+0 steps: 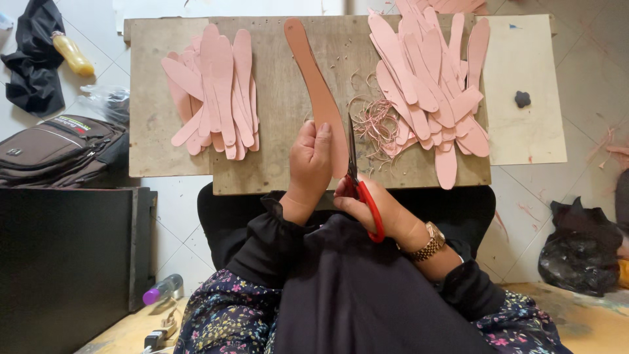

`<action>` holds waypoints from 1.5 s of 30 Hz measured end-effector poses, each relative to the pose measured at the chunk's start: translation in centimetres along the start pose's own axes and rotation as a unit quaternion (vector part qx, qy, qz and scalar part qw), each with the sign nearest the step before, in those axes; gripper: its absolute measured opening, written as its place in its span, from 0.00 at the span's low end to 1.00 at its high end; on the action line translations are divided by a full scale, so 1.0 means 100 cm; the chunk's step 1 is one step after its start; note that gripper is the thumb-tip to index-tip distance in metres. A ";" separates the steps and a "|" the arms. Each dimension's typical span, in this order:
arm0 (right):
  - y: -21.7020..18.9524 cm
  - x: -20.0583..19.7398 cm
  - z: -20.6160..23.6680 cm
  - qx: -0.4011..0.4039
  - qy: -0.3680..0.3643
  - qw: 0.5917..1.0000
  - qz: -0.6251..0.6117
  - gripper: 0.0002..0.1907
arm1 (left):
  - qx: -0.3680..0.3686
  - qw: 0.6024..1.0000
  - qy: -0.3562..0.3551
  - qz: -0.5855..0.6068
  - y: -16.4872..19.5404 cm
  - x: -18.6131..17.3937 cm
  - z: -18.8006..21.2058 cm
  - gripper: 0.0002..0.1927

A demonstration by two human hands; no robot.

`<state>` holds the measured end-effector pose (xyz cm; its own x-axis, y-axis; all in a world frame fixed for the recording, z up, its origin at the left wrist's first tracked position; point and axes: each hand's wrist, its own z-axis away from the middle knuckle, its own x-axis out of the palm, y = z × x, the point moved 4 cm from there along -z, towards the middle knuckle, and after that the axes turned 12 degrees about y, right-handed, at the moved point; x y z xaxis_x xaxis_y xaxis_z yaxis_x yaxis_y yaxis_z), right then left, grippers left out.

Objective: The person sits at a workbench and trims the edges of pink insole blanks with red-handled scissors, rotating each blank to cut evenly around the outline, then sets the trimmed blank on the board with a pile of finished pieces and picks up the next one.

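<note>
**What my board holds**

My wooden board carries 2 heaps of pink cutouts: 1 heap on its left part, a bigger heap on its right part. Between them lies a long brown strip, with a tangle of thin trimmings just beside the right heap. A pale sheet adjoins the board's right edge.

Insole piece mid-board — one stack to its left, another right, scissors just beside its near end.
</note>
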<state>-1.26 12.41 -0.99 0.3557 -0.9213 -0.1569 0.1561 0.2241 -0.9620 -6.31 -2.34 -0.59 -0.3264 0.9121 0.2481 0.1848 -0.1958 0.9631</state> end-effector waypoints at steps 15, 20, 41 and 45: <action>0.008 0.003 0.000 0.022 0.013 0.999 -0.029 0.10 | -0.003 1.000 0.017 -0.025 0.012 0.000 0.006 0.11; 0.011 0.003 -0.001 0.010 0.012 0.999 -0.042 0.10 | 0.019 0.999 0.018 -0.024 0.014 0.001 0.007 0.11; 0.013 0.002 -0.002 0.068 0.048 0.997 0.000 0.06 | 0.070 0.986 0.057 -0.143 0.016 0.001 0.009 0.13; 0.004 0.003 0.000 0.055 0.057 0.997 0.000 0.06 | 0.067 0.987 0.057 -0.138 0.022 0.003 0.009 0.13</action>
<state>-1.07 12.25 -1.45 0.2498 -0.9501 -0.1870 0.2580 0.2515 -0.9328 -5.18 -2.15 1.54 -0.4817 0.8763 -0.0036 0.1926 0.1098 0.9751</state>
